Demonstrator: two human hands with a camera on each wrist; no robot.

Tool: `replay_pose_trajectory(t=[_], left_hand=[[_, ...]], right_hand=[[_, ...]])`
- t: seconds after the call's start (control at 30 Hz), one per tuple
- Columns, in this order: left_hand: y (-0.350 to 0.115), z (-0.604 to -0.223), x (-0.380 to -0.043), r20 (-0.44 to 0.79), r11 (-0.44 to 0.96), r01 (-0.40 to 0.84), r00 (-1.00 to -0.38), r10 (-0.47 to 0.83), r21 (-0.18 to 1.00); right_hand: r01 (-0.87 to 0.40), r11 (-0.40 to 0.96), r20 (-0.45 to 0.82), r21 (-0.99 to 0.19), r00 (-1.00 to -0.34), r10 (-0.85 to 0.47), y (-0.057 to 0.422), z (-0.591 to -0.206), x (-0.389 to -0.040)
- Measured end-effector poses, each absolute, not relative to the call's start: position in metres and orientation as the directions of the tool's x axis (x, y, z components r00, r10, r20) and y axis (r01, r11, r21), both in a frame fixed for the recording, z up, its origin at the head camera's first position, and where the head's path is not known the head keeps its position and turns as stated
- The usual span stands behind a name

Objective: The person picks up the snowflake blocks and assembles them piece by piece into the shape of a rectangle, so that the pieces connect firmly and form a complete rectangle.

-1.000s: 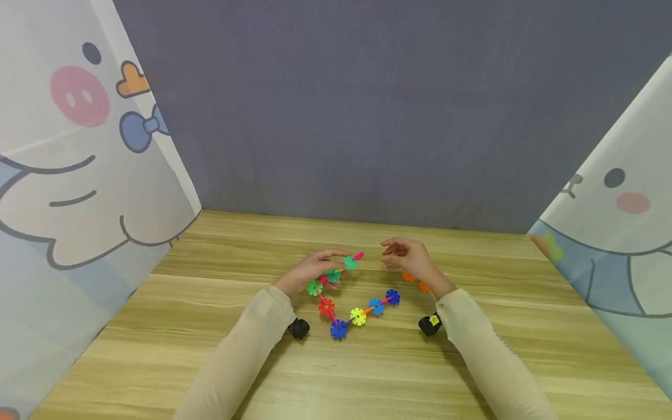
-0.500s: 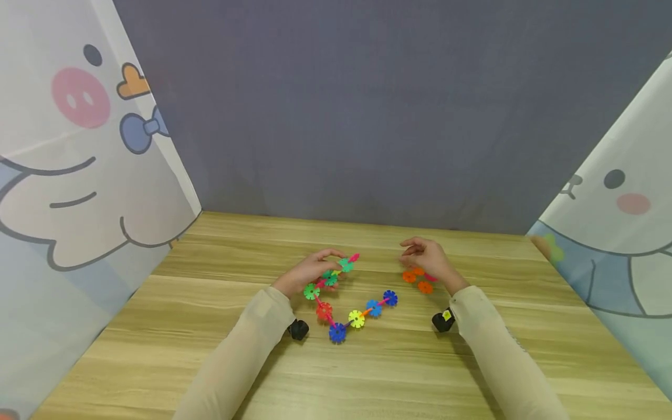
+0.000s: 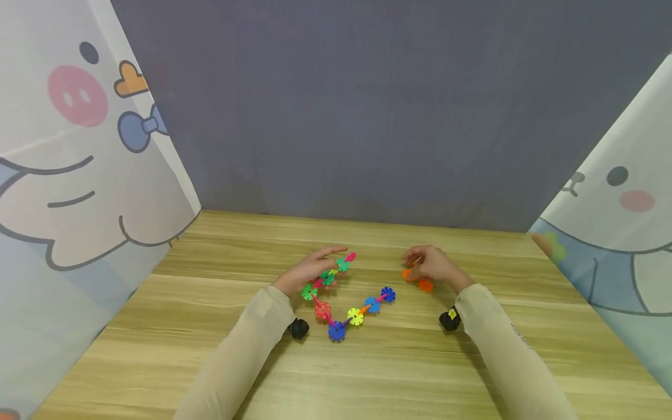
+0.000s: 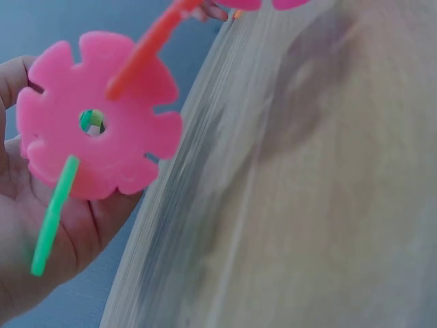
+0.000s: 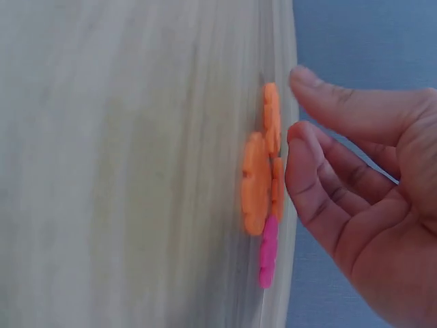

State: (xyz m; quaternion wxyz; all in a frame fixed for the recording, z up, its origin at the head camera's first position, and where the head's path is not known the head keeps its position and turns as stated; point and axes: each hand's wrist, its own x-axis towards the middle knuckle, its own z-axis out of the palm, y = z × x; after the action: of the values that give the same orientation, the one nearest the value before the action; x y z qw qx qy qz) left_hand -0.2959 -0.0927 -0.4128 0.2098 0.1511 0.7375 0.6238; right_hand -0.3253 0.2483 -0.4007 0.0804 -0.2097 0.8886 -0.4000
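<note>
A chain of interlocking plastic snowflake discs, in green, red, blue, yellow and pink, curves over the table; its yellow disc (image 3: 355, 317) lies near the bend. My left hand (image 3: 310, 272) grips the chain's upper left end by the green discs (image 3: 342, 265). In the left wrist view a pink disc (image 4: 99, 116) covers much of the palm, with a green disc (image 4: 54, 215) slotted into it edge-on. My right hand (image 3: 434, 263) hovers at the loose orange discs (image 5: 256, 184), thumb and bent forefinger apart with nothing between them. Beside these lies a pink disc (image 5: 269, 253).
The wood-grain table (image 3: 399, 373) runs back to a dark grey cloth panel (image 3: 336, 116). Cartoon-printed curtains (image 3: 68, 151) stand on both sides. A black wrist camera (image 3: 450, 319) sits under each wrist. The chain's free end with a dark blue disc (image 3: 388, 294) lies between the hands.
My right hand has moved right, away from the chain's upper end, and down to the loose orange discs. My left hand stays with the chain, which has shifted slightly left.
</note>
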Motion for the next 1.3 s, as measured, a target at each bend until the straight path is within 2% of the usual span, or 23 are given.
replay_pose_trajectory(t=[0.17, 0.57, 0.83, 1.1, 1.3], left_hand=[[-0.091, -0.412, -0.295, -0.116, 0.193, -0.022, -0.865, 0.489, 0.981], [-0.088, -0.409, -0.295, -0.116, 0.177, -0.028, -0.853, 0.509, 0.984], [-0.087, -0.410, -0.296, -0.123, 0.164, -0.042, -0.845, 0.521, 0.986], [-0.086, -0.412, -0.298, -0.126, 0.174, -0.042, -0.852, 0.508, 0.984], [-0.084, -0.411, -0.297, -0.158, 0.166, -0.090, -0.869, 0.468, 0.982]], right_hand=[[-0.296, 0.624, -0.025, -0.723, -0.892, -0.452, 0.251, -0.404, -0.327], [-0.302, 0.674, -0.033, -0.674, -0.900, -0.435, 0.246, -0.403, -0.322], [-0.275, 0.724, -0.031, -0.633, -0.925, -0.379, 0.244, -0.403, -0.319], [-0.313, 0.701, -0.016, -0.640, -0.908, -0.419, 0.239, -0.399, -0.319], [-0.299, 0.652, -0.017, -0.696, -0.902, -0.432, 0.230, -0.397, -0.317]])
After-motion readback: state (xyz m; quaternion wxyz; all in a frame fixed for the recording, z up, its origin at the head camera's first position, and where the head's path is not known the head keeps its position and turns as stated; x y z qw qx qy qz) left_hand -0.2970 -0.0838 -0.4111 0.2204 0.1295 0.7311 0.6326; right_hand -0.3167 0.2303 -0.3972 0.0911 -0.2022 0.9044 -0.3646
